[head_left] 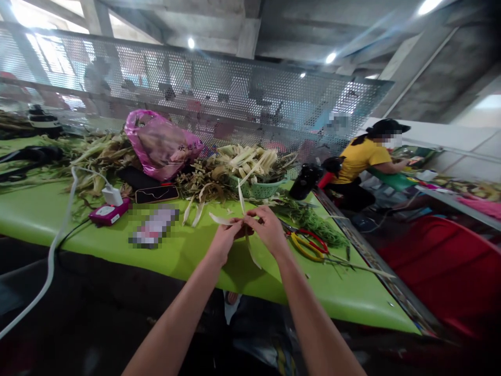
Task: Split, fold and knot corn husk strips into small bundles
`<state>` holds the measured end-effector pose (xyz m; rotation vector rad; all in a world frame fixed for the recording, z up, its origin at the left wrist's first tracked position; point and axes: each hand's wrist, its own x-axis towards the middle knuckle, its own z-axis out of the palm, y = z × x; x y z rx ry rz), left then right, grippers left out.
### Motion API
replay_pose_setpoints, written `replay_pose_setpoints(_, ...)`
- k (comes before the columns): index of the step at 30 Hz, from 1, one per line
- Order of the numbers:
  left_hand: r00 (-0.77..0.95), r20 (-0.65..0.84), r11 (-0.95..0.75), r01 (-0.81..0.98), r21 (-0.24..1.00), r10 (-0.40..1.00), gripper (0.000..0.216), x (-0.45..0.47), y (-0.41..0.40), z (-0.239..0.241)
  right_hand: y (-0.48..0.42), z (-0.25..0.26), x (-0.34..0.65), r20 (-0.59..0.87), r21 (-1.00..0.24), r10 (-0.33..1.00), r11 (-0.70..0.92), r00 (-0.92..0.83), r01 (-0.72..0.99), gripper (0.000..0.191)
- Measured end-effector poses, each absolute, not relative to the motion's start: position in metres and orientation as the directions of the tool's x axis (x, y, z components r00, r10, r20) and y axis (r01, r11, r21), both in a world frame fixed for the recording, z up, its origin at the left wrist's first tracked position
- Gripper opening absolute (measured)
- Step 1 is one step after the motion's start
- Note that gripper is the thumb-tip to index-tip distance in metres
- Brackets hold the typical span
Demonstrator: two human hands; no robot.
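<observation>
My left hand (228, 236) and my right hand (266, 227) meet above the front of the green table, fingertips pinched close together. Between them are pale strips of dried corn husk (241, 197). One strip points up, another sticks out leftward past my left fingers, and a third hangs down below. My fingers hide where the strips cross. Just behind my hands stands a green plastic basket (261, 190) heaped with pale husk strips (250, 163). To the right of my right hand lie scissors with red and yellow handles (307, 246), close to a bundle of green stems (324, 225).
Left on the green table (188, 266) are a phone (156, 194), a purple power socket (109, 213) with a white cable, and a pink plastic bag (160, 149). A black bottle (305, 181) stands right of the basket. A co-worker in yellow (362, 159) sits beyond the table's right edge.
</observation>
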<state>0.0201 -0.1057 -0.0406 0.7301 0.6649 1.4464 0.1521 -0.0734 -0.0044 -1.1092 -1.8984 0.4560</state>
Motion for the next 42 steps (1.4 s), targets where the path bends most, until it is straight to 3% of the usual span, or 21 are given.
replay_pose_setpoints(8, 0.026, 0.030, -0.011, -0.543, 0.840, 0.999, 0.023, 0.021, -0.102, -0.044, -0.069, -0.017, 0.143, 0.413, -0.860, 0.900, 0.435, -0.139, 0.265, 0.022)
replay_pose_setpoints(12, 0.018, 0.074, -0.060, -0.417, 0.907, 0.997, 0.015, 0.023, -0.099, -0.046, -0.067, -0.023, 0.146, 0.397, -0.879, 0.912, 0.411, -0.105, 0.242, 0.022)
replay_pose_setpoints(15, 0.046, 0.061, -0.033, -0.460, 0.887, 0.997, 0.015, 0.024, -0.100, -0.047, -0.069, -0.023, 0.146, 0.384, -0.886, 0.917, 0.398, -0.102, 0.238, 0.024)
replay_pose_setpoints(18, 0.036, -0.022, 0.040, -0.619, 0.784, 0.999, 0.021, 0.024, -0.102, -0.047, -0.074, -0.019, 0.146, 0.438, -0.845, 0.894, 0.446, -0.095, 0.296, 0.026)
replay_pose_setpoints(23, -0.006, -0.043, 0.024, -0.755, 0.655, 0.999, 0.030, 0.019, -0.100, -0.047, -0.086, -0.017, 0.147, 0.635, -0.657, 0.772, 0.563, -0.034, 0.502, 0.021)
replay_pose_setpoints(26, -0.063, -0.033, -0.027, -0.759, 0.650, 0.997, 0.036, 0.017, -0.098, -0.048, -0.091, -0.022, 0.144, 0.589, -0.638, 0.798, 0.555, -0.126, 0.533, 0.020)
replay_pose_setpoints(31, -0.155, -0.044, -0.086, -0.735, 0.672, 0.987, 0.038, 0.015, -0.098, -0.048, -0.092, -0.030, 0.135, 0.470, -0.710, 0.867, 0.482, -0.163, 0.513, 0.017)
replay_pose_setpoints(42, -0.258, -0.067, -0.144, -0.713, 0.686, 0.964, 0.035, 0.015, -0.096, -0.050, -0.090, -0.038, 0.133, 0.453, -0.702, 0.870, 0.482, -0.193, 0.524, 0.018)
